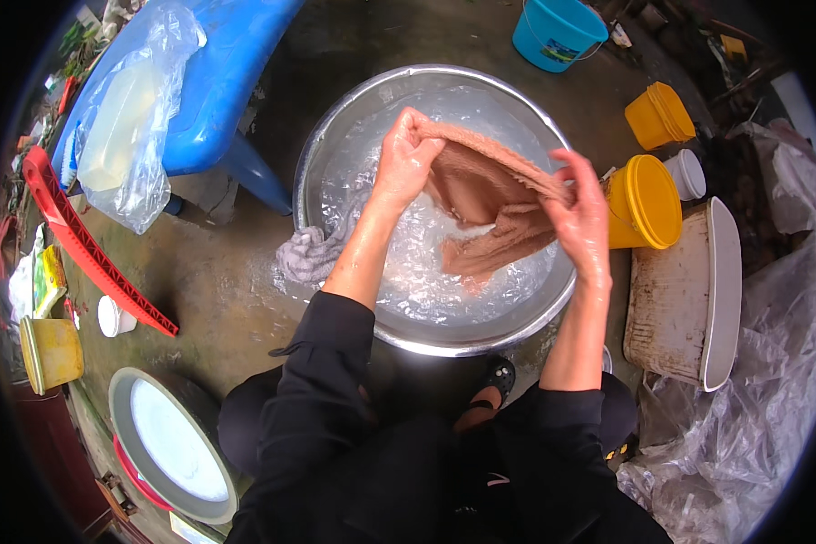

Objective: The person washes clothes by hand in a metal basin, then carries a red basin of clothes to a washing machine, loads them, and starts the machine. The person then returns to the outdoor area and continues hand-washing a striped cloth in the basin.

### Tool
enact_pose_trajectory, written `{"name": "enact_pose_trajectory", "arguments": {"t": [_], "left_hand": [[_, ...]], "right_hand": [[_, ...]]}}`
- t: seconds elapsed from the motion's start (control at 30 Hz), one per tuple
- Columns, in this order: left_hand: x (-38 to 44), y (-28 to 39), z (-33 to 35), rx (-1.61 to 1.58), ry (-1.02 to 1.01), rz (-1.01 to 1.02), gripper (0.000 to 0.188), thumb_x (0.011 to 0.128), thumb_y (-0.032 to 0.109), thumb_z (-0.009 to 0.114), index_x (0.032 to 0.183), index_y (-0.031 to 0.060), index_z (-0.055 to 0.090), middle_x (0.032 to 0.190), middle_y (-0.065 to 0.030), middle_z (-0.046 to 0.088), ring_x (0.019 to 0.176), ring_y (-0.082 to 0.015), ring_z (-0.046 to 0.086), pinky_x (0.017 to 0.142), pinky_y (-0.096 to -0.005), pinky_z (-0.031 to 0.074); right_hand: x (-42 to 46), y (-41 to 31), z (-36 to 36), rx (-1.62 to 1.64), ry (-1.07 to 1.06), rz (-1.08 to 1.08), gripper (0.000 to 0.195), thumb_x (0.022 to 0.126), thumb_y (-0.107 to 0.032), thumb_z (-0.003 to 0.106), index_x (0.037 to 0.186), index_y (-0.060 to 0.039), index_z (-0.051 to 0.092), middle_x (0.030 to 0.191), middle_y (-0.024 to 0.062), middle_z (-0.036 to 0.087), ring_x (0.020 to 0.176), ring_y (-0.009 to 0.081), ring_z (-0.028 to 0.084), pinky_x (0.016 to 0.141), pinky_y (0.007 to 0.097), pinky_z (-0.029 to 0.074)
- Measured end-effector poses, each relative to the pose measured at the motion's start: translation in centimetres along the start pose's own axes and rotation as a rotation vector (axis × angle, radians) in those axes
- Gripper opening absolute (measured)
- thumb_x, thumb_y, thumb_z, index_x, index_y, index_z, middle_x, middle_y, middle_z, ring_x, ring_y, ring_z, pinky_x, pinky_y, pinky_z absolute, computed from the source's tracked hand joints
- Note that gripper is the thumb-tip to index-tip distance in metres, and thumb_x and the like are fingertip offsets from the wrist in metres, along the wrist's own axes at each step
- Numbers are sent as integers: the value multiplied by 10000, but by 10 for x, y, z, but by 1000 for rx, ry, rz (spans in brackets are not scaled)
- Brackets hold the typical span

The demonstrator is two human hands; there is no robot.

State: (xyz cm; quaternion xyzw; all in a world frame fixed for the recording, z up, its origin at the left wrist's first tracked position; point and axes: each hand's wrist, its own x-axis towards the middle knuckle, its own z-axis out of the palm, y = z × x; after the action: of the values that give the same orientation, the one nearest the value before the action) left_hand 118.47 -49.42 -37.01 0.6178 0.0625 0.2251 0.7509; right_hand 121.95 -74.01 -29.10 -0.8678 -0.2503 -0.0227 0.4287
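A wet brown towel-like cloth (496,163) is stretched between my two hands above a wide metal basin (415,343) of water. My left hand (408,160) pinches its upper left edge between thumb and fingers. At the cloth's right end, my right hand (578,211) grips the edge, with some fingers raised. The lower folds hang down to the water, where their end looks partly under the surface. A grey striped cloth (309,253) lies bunched over the basin's left rim, part of it inside the basin.
A blue plastic table (211,102) holds a bagged clear container (119,129). Yellow buckets (653,200), a stained white tub (673,299) and plastic sheeting (741,421) lie right. A turquoise bucket (551,41) stands beyond the basin. A grey tub (119,401) of liquid is at lower left.
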Motion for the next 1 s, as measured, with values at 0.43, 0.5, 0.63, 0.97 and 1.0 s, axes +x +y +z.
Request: {"name": "enact_pose_trajectory", "arguments": {"t": [0.43, 0.5, 0.63, 0.97, 1.0], "left_hand": [[-117, -129, 0, 898, -129, -544, 433, 859, 446, 667, 1197, 176, 652, 1198, -192, 648, 1203, -334, 567, 1049, -442, 411], [-110, -159, 3, 760, 156, -634, 467, 859, 483, 657, 1224, 191, 644, 1200, -171, 641, 1197, -321, 566, 1049, -445, 414], [-102, -190, 20, -237, 300, -863, 543, 874, 479, 648, 1261, 99, 618, 1165, -148, 650, 1097, -307, 612, 965, -466, 470], [-164, -114, 124, 745, -205, -144, 252, 721, 301, 706, 897, 121, 683, 888, -83, 659, 850, -292, 658, 719, -439, 522], [-171, -128, 113, 855, -194, 87, 222, 705, 286, 703, 849, 119, 680, 848, -89, 649, 825, -303, 653, 705, -446, 522]], "right_hand": [[-88, 114, 125, 246, -539, 612, 290, 966, -316, 640, 919, -43, 728, 902, 92, 715, 856, 194, 655, 872, 341, 512], [-58, 77, 98, 674, -422, 666, 282, 979, -286, 630, 964, -13, 699, 928, 81, 698, 870, 164, 644, 842, 296, 505], [-33, 9, 53, 1081, -251, 503, 340, 995, -288, 597, 1148, 12, 643, 1053, 100, 684, 1005, 184, 655, 845, 276, 493], [-106, 201, 123, 1116, -440, 473, 312, 1023, -268, 532, 1273, -90, 588, 1093, 90, 682, 1036, 208, 634, 881, 306, 506], [-107, 172, 133, 660, -332, 326, 285, 1022, -238, 527, 1252, -87, 597, 1085, 89, 678, 1025, 199, 629, 869, 300, 507]]}}
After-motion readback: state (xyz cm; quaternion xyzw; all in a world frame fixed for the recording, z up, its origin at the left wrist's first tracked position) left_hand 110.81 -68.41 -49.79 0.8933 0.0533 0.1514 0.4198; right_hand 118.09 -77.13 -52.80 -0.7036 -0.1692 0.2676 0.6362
